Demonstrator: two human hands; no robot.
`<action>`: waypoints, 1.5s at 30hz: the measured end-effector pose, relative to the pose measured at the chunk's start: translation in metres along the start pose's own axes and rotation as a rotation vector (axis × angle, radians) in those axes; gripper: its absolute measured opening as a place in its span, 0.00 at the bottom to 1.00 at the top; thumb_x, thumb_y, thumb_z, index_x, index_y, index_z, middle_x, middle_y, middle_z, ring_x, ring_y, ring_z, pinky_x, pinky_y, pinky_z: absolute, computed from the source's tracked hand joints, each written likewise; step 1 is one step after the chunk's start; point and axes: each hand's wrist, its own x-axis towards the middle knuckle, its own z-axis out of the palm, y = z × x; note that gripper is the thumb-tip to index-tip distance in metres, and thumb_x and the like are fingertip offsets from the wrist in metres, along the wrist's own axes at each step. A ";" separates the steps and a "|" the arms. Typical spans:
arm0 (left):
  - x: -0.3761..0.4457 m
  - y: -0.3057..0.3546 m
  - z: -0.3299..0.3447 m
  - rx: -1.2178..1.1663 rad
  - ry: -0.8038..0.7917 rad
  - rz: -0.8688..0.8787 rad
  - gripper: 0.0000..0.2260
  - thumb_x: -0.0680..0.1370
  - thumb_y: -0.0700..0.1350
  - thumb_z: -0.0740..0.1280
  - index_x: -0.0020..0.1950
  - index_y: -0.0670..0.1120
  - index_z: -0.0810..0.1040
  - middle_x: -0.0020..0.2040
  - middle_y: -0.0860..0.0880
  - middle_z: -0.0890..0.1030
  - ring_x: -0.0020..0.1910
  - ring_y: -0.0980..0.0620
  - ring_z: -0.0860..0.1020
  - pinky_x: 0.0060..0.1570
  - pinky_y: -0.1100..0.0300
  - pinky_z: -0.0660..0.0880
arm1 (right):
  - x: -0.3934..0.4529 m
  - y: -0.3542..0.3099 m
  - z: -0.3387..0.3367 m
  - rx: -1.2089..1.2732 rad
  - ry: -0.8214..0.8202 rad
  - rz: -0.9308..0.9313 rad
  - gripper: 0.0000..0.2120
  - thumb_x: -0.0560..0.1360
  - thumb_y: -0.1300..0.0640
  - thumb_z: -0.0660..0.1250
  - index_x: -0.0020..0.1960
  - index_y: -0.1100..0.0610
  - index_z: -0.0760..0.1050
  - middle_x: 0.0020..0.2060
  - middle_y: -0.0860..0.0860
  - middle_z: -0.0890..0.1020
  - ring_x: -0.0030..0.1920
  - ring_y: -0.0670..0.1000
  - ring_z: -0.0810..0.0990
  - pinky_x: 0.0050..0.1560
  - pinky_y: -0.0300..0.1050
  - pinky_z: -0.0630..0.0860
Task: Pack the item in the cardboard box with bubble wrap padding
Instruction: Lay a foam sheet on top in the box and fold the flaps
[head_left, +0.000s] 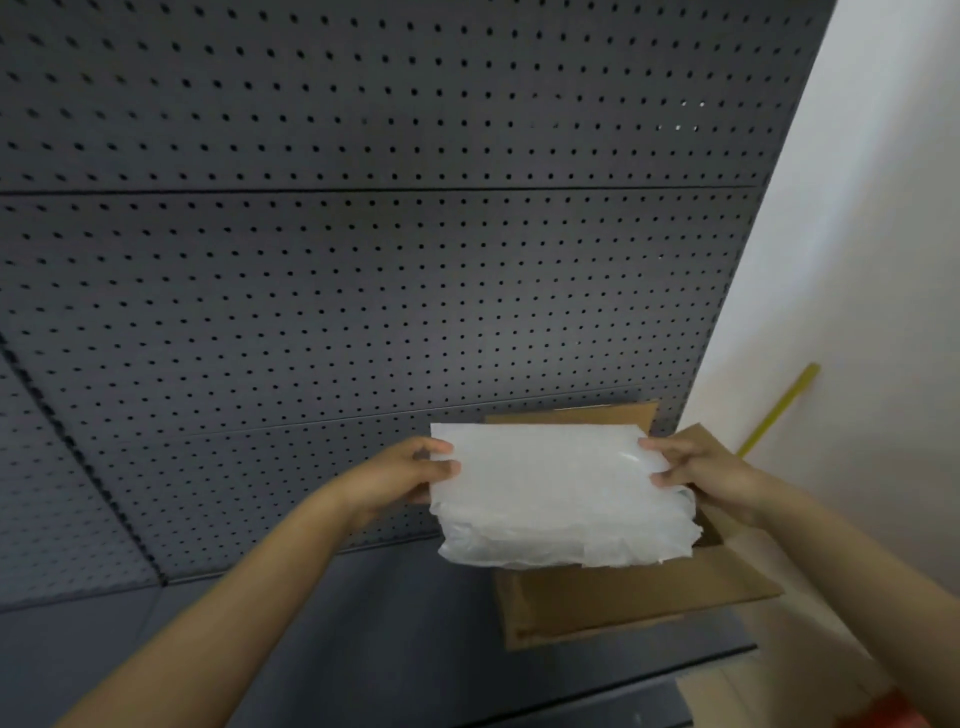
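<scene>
I see both hands holding up a white bundle of bubble wrap (561, 493) above the open cardboard box (623, 597). The left hand (410, 475) grips the left edge of the bundle, with the thumb on the front face and the fingers curled behind it. The right hand (696, 467) pinches the right edge in the same way, thumb in front and fingers around the side. Whether an item is inside the wrap, I cannot tell; the layers are cloudy and hide it.

The bundle hangs in the air, its lower edge just over the box opening and its left part reaching past the left wall of the box. The box stands on a dark grey shelf (363, 623), near the right end of it. Its flaps are open: one stands up at the back, one points to the right, one lies forward toward me.

Behind the box there is a grey pegboard panel (363, 260), close to the back flap. To the right is a white wall (857, 260) with a yellow strip (779, 410) leaning on it. To the left of the box the shelf gives open room.
</scene>
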 end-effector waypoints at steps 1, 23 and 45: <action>0.009 0.002 0.012 -0.060 -0.018 -0.024 0.17 0.79 0.41 0.67 0.67 0.42 0.71 0.62 0.47 0.78 0.55 0.52 0.79 0.52 0.62 0.80 | 0.005 0.002 -0.015 -0.019 -0.024 0.024 0.20 0.73 0.72 0.65 0.59 0.53 0.76 0.54 0.50 0.81 0.50 0.48 0.79 0.43 0.36 0.79; 0.092 -0.031 0.111 0.955 0.205 0.020 0.39 0.74 0.51 0.70 0.78 0.55 0.48 0.72 0.47 0.69 0.68 0.46 0.68 0.68 0.50 0.66 | 0.104 0.065 -0.075 -0.939 0.130 -0.259 0.28 0.64 0.48 0.70 0.64 0.41 0.71 0.51 0.46 0.77 0.51 0.49 0.79 0.51 0.42 0.77; 0.110 -0.041 0.123 1.337 0.250 -0.356 0.42 0.71 0.60 0.69 0.77 0.54 0.51 0.77 0.42 0.45 0.77 0.36 0.41 0.73 0.37 0.47 | 0.103 0.051 -0.058 -1.538 -0.198 -0.188 0.38 0.70 0.38 0.67 0.75 0.48 0.59 0.76 0.54 0.53 0.76 0.60 0.47 0.76 0.61 0.41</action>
